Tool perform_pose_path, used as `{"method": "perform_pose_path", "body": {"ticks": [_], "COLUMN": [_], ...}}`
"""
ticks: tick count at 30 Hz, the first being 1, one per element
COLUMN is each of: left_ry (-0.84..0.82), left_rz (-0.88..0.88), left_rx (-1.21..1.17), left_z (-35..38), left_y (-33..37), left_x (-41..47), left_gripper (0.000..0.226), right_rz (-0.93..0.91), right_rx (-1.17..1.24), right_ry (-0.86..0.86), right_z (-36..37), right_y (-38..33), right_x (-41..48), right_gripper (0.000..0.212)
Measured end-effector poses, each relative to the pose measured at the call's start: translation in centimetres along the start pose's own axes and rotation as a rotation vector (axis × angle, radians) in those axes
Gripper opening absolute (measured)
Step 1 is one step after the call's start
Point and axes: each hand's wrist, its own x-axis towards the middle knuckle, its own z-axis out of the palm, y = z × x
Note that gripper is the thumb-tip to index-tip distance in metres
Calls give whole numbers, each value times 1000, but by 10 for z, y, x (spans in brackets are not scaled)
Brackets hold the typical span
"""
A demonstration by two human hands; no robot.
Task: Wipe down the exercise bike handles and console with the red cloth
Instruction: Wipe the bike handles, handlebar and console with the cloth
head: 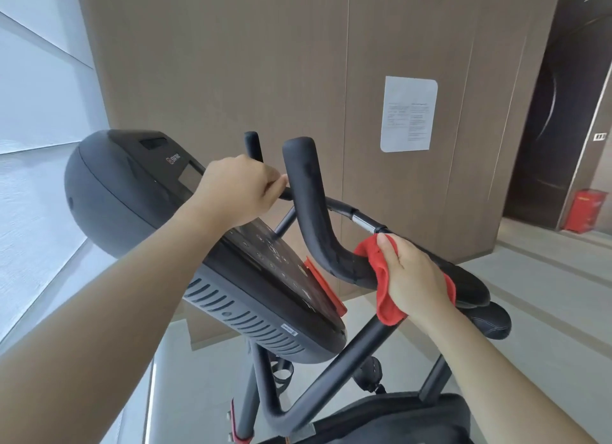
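The exercise bike's black console [139, 191] tilts across the left and middle of the view, with a dark button panel and a red ledge [326, 286] at its lower edge. A curved black foam handle [309, 205] rises at centre, and a second upright grip [252, 145] stands behind it. My left hand [238, 191] is closed around the thin handlebar just left of the curved handle. My right hand [415, 274] presses the red cloth [385, 294] onto the lower bend of the handle, with the cloth wrapped around the bar.
The bike's black frame tubes [334, 370] and seat [390, 420] fill the bottom. A wood-panelled wall with a white notice [409, 114] stands close behind. White window blinds [36, 128] run along the left. A dark door and a red box [586, 210] sit at the right.
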Motion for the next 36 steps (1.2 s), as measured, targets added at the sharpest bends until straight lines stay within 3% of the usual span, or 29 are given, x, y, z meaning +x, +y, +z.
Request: {"method": "perform_pose_path", "body": {"ticks": [7,13,18,23,30,34,36], "left_ry": [28,-32,27,58,68,67,70], "left_rz": [112,97,175,225,261,237,213], "left_rx": [50,63,168,159,153,206,210], "left_z": [8,-20,-37,-39,-41,-37,-36], "left_y": [-2,-22,-44,-38,-35,-36,-35], "left_x": [-3,0,-24,-30,-36,-45,-45], "left_gripper": [37,24,33,34,34,34,35], "right_rz": [-116,-7,-199,-36,-175,-49,-81], "right_rx": [105,157,171,100,167,108,86], "right_ry": [99,3,187,105,183,111,134], "right_z": [-3,4,17,8,16,11,16], "right_y": [2,-14,-29,-25,-36,-26,-34], "right_x": [-34,1,-29,-7,-18,-5,-1], "right_gripper": [49,41,53,44,45,47,49]}}
